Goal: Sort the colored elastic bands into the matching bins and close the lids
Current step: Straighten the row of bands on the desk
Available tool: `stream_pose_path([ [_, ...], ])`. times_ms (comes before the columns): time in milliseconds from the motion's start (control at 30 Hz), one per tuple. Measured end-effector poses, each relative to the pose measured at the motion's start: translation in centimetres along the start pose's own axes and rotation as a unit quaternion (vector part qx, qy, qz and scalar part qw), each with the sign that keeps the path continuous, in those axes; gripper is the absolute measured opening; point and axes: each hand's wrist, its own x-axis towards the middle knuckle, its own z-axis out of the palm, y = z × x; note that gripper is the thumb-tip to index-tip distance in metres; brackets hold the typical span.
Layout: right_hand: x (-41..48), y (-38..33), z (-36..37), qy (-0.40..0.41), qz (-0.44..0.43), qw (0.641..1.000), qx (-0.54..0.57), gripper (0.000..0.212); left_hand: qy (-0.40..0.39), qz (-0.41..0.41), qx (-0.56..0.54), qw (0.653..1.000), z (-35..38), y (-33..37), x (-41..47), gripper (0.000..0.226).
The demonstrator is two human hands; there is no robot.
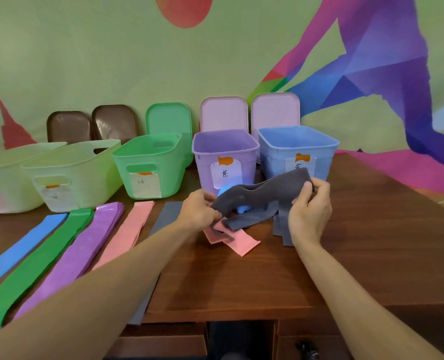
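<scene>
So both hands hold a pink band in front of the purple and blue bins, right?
No: in the head view the band is grey, not pink. Left hand and right hand hold it in front of the purple bin and blue bin.

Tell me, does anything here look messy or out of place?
Beside the flat sorted strips, a heap before the purple bin is jumbled: crumpled pink bands, a blue band, and the grey band held by left hand and right hand.
</scene>
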Motion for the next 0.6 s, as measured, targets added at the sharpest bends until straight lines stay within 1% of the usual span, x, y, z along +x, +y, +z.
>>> stream_pose_path([
  [67, 0.2, 0.4, -0.1, 0.014, 0.022, 1.0, 0.001, 0.015, -0.016, 0.045, 0.069, 0.996, -0.6, -0.3, -0.2, 0.026],
  [133, 0.3, 0.7, -0.1, 0.02, 0.05, 0.999, 0.002, 0.014, -0.021, 0.094, 0.128, 0.987, -1.4, -0.3, -0.6, 0.02],
  [200, 0.3, 0.7, -0.2, 0.025, 0.069, 0.997, -0.002, 0.011, -0.051, 0.135, 0.17, 0.975, -2.1, -0.2, -0.8, 0.022],
  [267, 0.3, 0.7, -0.3, 0.03, 0.084, 0.996, -0.002, 0.01, -0.089, 0.158, 0.199, 0.963, -3.3, 0.4, -1.2, 0.025],
  [333, 0.4, 0.6, -0.4, 0.031, 0.096, 0.995, -0.004, 0.009, -0.13, 0.157, 0.199, 0.958, -4.5, 0.9, -1.3, 0.025],
  [433, 0.3, 0.4, -0.4, 0.025, 0.096, 0.995, -0.014, 0.011, -0.239, 0.091, 0.13, 0.958, -6.1, 1.3, -2.4, 0.021],
  [467, 0.3, 0.2, -0.4, 0.021, 0.092, 0.995, -0.02, 0.014, -0.262, 0.072, 0.125, 0.954, -6.3, 1.2, -2.8, 0.021],
  [533, 0.1, -0.4, -0.5, 0.011, 0.085, 0.996, -0.031, 0.017, -0.269, 0.075, 0.163, 0.946, -6.4, 1.1, -3.4, 0.022],
  [600, 0.0, -0.8, -0.6, 0.0, 0.073, 0.997, -0.036, 0.017, -0.246, 0.099, 0.216, 0.94, -6.2, 0.9, -4.2, 0.023],
])
